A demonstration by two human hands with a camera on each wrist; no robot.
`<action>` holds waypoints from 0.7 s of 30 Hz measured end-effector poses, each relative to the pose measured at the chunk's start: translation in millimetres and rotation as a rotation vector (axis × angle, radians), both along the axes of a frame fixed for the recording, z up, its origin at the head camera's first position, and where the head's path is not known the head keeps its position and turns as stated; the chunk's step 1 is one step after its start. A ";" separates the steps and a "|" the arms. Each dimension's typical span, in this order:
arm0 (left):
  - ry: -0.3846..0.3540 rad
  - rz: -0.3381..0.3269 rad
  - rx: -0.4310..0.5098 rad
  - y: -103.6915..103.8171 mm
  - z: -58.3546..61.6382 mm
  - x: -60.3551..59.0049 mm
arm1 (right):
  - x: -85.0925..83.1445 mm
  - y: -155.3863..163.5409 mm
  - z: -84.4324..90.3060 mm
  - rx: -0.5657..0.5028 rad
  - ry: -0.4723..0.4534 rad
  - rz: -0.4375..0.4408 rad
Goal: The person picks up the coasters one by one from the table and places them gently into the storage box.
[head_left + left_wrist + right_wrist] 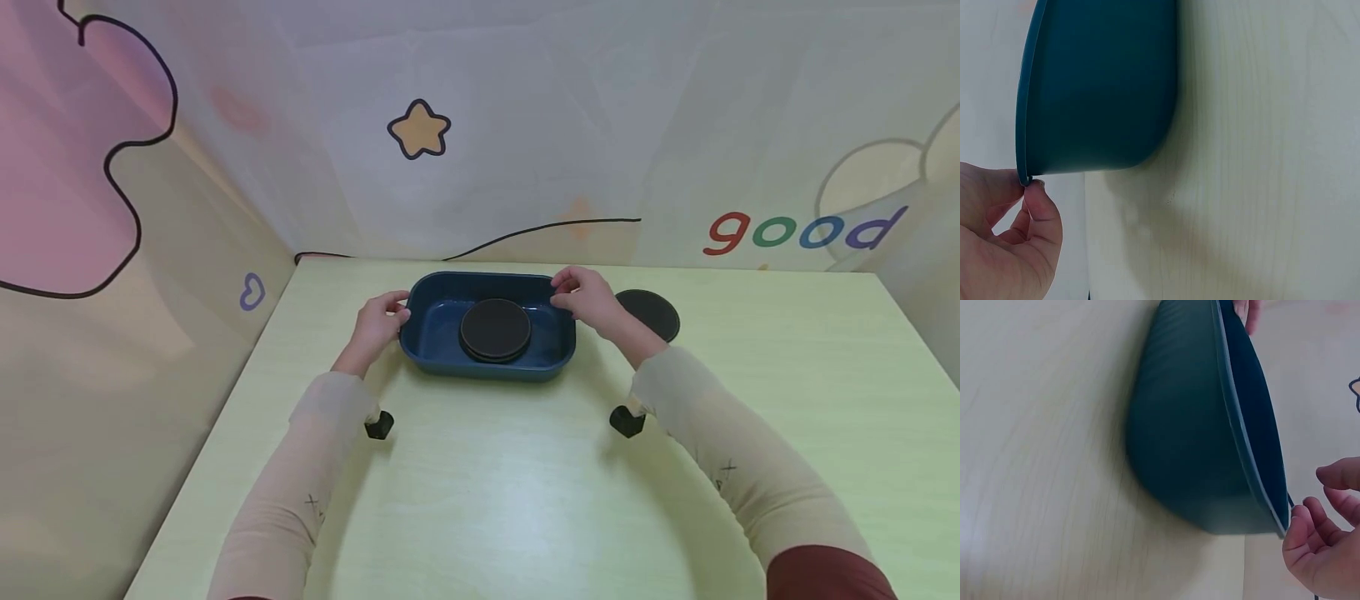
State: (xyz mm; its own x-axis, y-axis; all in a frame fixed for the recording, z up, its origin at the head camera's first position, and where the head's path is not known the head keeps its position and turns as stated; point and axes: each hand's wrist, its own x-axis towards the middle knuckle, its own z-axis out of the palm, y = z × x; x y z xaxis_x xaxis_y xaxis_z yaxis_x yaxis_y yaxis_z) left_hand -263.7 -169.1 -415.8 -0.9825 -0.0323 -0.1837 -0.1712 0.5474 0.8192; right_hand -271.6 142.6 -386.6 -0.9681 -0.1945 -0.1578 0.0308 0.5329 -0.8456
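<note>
A dark blue rectangular basin [442, 367] with rounded corners stands on the table. Inside it lie round black coaster-like discs [495, 329], stacked. At the basin's left end my left hand [377, 322] pinches the rim between thumb and fingers, which the left wrist view shows closely. My right hand [588, 298] is at the right end, its fingertips right at the rim; in the right wrist view the thumb [1340, 474] stands apart from the basin wall. Another black disc [654, 313] lies on the table to the right, partly covered by the right wrist.
The pale wooden table [495, 483] meets a printed cloth backdrop [510, 150] close behind the basin. A side wall [150, 367] of the same cloth runs along the left. Small black devices hang under both sleeves, one at the right cuff [627, 421].
</note>
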 end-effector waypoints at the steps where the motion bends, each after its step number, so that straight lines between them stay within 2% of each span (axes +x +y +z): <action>1: 0.000 0.002 0.000 0.0 0.3 0.0 | -0.5 3.3 0.4 0.011 0.001 0.000; 9: -0.015 0.003 -0.007 0.1 2.3 -0.4 | -6.6 35.6 -5.4 0.072 0.009 -0.027; 21: -0.025 -0.003 -0.005 0.5 1.6 -0.5 | -10.2 80.8 -24.3 0.149 -0.042 0.005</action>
